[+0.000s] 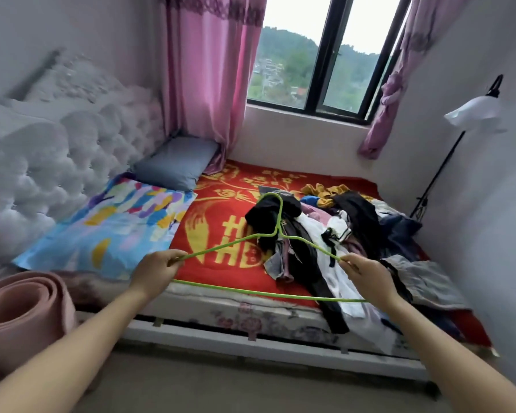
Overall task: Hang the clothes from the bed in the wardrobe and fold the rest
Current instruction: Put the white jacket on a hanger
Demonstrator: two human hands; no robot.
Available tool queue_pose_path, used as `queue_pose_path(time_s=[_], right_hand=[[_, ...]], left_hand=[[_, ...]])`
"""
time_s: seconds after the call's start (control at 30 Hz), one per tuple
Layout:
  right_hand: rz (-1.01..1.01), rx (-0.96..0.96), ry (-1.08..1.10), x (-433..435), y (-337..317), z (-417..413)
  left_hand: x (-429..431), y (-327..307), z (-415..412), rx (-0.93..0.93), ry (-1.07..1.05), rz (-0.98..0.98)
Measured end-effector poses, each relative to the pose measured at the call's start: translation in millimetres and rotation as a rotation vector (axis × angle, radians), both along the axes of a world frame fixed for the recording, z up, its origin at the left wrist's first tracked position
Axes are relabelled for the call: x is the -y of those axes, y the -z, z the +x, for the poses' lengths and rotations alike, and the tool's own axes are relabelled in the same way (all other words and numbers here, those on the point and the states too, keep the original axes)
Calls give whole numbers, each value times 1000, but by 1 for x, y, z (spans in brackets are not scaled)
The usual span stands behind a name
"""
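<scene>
On the bed [221, 204]: clothes pile [325, 234] heaped unsorted, right side.
Left hand [155, 272]: fingers pinch one end of green hanger [221, 246].
Right hand [367, 275]: fingers pinch the other end.
Progress: seemingly barely begun; nothing hung or folded.

Pink curtains [209, 70] beside a black-framed window [329, 55], white tufted headboard [57, 162], floor lamp [474, 111]

Green hanger [242, 290], red-and-gold blanket [221, 210], pink curtains [203, 84], grey pillow [176, 165]
</scene>
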State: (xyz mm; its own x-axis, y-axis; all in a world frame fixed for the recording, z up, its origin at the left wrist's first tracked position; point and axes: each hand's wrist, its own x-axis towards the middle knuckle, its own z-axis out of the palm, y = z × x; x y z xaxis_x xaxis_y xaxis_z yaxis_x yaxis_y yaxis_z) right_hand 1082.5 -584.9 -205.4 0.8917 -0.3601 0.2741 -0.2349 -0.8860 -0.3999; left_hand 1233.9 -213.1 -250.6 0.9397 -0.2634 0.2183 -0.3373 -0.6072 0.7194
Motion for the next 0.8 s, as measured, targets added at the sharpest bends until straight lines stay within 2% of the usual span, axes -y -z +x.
queue_pose_path(time_s=[0.27,0.4,0.53,0.8], right_hand=[[18,-137,73,-7,41,138],[106,-220,103,-17,72,197],[235,-287,141,-24,97,229],[366,-365,91,-22,129,317]], left_hand=[[25,46,136,-139,-47,13],[24,75,191,-214,-96,54],[19,100,216,-271,-134,94],[15,120,277,-322,-278,138]])
